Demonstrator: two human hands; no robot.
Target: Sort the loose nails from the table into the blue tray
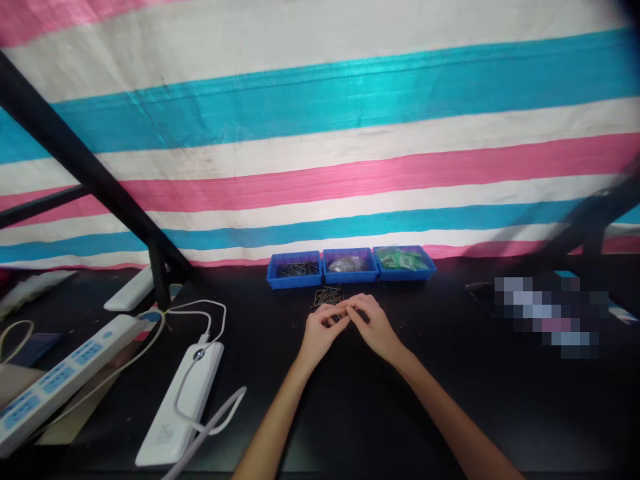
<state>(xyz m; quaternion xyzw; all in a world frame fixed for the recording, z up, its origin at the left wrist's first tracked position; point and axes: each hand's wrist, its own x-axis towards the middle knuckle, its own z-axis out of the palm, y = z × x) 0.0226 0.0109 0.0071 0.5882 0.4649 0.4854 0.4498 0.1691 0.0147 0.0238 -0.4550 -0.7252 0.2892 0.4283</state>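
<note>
In the head view, both bare hands met near the centre of the frame, above the black table (pixel 360 420), with the forearms reaching up from the bottom edge. The left hand (pixel 321 328) and the right hand (pixel 373 325) had their fingertips drawn together in a narrow pinch, touching or nearly so; whether either set of fingers held anything could not be told, since the gap was too small to read. Just beyond them, a loose pile of thin metal pieces (pixel 327 295) lay on the table, partly hidden by the hands. Behind the pile, three blue trays stood in a row: the left tray (pixel 295 283) contained dark thin pieces, the middle tray (pixel 351 276) clear plastic bags, and the right tray (pixel 409 274) green packets. At the lower left, a white power bank (pixel 173 420) lay with a pale cable (pixel 220 427) looped over it, and a white power strip (pixel 65 373) slanted along the left edge. A black bar (pixel 100 180) crossed the upper left, in front of a striped sheet (pixel 320 160) of pink, blue and white that filled the top of the frame.
</note>
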